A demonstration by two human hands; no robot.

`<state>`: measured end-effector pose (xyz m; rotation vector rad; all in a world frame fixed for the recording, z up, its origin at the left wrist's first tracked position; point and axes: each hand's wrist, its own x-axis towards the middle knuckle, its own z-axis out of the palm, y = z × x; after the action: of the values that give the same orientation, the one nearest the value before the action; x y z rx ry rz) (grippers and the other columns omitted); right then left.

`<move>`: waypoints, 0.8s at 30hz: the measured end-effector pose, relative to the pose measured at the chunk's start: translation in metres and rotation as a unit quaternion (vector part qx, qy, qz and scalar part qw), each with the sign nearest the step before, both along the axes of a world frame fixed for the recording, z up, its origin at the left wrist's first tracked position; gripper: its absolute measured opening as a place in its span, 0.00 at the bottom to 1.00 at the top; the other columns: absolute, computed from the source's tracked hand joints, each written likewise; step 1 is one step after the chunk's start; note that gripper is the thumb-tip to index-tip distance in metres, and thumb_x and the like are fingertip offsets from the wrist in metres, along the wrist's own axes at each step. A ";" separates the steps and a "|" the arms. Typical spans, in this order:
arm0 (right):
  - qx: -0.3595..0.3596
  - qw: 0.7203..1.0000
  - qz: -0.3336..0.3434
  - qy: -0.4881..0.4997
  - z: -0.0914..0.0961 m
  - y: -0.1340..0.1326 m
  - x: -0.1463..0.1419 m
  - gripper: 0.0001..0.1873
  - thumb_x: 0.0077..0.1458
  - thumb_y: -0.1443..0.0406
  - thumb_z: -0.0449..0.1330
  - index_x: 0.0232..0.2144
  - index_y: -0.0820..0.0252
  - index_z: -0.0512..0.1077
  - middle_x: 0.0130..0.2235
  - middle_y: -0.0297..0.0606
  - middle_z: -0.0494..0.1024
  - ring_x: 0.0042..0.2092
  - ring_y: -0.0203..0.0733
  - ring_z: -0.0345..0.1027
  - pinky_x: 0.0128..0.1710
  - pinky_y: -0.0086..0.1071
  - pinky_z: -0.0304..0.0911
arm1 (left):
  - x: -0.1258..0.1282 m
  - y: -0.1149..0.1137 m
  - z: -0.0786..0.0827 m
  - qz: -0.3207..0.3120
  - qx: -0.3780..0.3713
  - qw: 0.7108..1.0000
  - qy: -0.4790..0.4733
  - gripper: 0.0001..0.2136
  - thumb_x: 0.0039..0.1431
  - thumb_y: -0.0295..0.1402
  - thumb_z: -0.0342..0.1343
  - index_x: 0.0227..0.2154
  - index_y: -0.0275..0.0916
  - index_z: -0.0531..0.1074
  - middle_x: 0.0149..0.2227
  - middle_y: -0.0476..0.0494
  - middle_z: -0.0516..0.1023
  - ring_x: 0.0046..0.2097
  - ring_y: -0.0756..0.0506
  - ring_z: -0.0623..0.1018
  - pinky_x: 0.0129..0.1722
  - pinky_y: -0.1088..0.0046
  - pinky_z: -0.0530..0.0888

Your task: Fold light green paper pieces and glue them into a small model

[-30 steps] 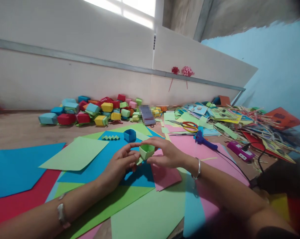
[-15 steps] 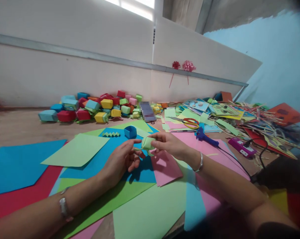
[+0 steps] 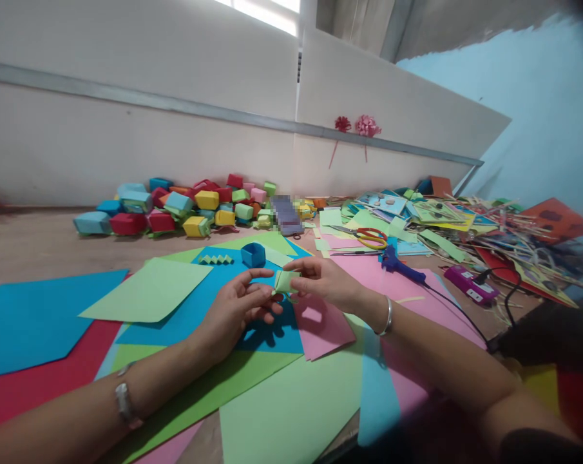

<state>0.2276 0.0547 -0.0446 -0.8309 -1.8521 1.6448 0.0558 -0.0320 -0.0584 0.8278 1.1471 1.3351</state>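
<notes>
A small light green folded paper box [image 3: 286, 281] is held up above the layered sheets, with thin green strips at its underside. My right hand [image 3: 327, 281] pinches it from the right between thumb and fingers. At its left lower corner the thumb and a finger of my left hand [image 3: 240, 303] close on it, while the index finger stretches along the upper left and the other fingers curl below. Behind the hands, a blue open paper box [image 3: 253, 256] and a green zigzag paper strip [image 3: 216, 260] lie on a blue sheet [image 3: 175, 332].
Many finished coloured paper boxes [image 3: 207, 200] are piled along the wall. A blurred-out phone [image 3: 287, 216] stands beside them. To the right lie scissors [image 3: 371, 238], a blue glue gun [image 3: 400, 265] with its cord, a purple power strip [image 3: 471, 285] and heaped paper scraps [image 3: 440, 216].
The light green paper box has turned and tilted slightly in my fingers. My left thumb has moved up to its left corner, and the left fingers have spread more below.
</notes>
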 end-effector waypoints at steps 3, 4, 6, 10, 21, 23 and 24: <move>0.023 1.000 0.006 -0.005 -0.001 -0.001 0.001 0.14 0.51 0.65 0.67 0.41 0.61 0.78 0.29 0.32 0.77 0.29 0.32 0.71 0.30 0.27 0.69 | 0.000 0.001 -0.001 0.008 -0.010 1.000 0.006 0.21 0.41 0.30 0.70 0.39 0.37 0.68 0.23 0.49 0.78 0.24 0.48 0.78 0.22 0.76 0.73; 0.037 0.999 0.005 -0.009 -0.002 -0.001 0.001 0.13 0.50 0.64 0.67 0.39 0.61 0.79 0.28 0.32 0.77 0.28 0.32 0.70 0.30 0.26 0.69 | 0.000 0.001 -0.002 0.011 -0.014 1.000 0.003 0.21 0.40 0.29 0.70 0.38 0.37 0.68 0.22 0.49 0.78 0.24 0.47 0.78 0.22 0.77 0.74; 0.075 0.997 0.002 -0.012 -0.004 -0.002 0.002 0.10 0.47 0.63 0.69 0.33 0.60 0.80 0.28 0.32 0.77 0.29 0.33 0.70 0.29 0.26 0.69 | -0.001 0.003 -0.005 0.015 -0.024 1.000 -0.008 0.21 0.39 0.27 0.70 0.37 0.38 0.69 0.23 0.49 0.78 0.26 0.46 0.80 0.24 0.76 0.75; 0.179 0.984 0.011 -0.005 -0.007 -0.002 0.001 0.05 0.47 0.63 0.69 0.27 0.60 0.80 0.35 0.36 0.79 0.35 0.36 0.73 0.32 0.28 0.71 | -0.002 0.005 -0.009 0.015 -0.038 0.999 -0.028 0.21 0.38 0.26 0.71 0.36 0.38 0.69 0.25 0.47 0.80 0.29 0.45 0.82 0.28 0.75 0.78; 0.437 0.897 0.055 -0.047 -0.012 -0.003 0.004 0.03 0.52 0.69 0.69 0.31 0.56 0.81 0.42 0.38 0.77 0.43 0.39 0.73 0.44 0.35 0.71 | 0.000 0.004 -0.007 0.016 -0.048 0.998 -0.024 0.22 0.36 0.22 0.70 0.35 0.37 0.68 0.23 0.49 0.79 0.25 0.48 0.80 0.24 0.78 0.77; 0.460 0.885 0.060 -0.032 -0.013 -0.004 0.003 0.03 0.54 0.69 0.67 0.31 0.55 0.81 0.41 0.39 0.78 0.43 0.39 0.73 0.44 0.35 0.71 | 0.000 0.003 -0.006 0.019 -0.047 0.998 -0.022 0.22 0.35 0.22 0.70 0.35 0.37 0.68 0.22 0.50 0.78 0.25 0.49 0.79 0.23 0.78 0.77; 0.473 0.878 0.061 -0.027 -0.014 -0.004 0.003 0.04 0.55 0.68 0.67 0.31 0.56 0.82 0.41 0.39 0.78 0.43 0.40 0.73 0.45 0.35 0.71 | 0.000 0.003 -0.006 0.020 -0.046 0.999 -0.021 0.22 0.35 0.22 0.71 0.35 0.37 0.69 0.22 0.50 0.78 0.25 0.49 0.79 0.23 0.78 0.77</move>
<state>0.2305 0.0503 -0.0586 -0.3186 -2.4043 0.5721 0.0563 -0.0286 -0.0648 0.7101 1.1876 1.3177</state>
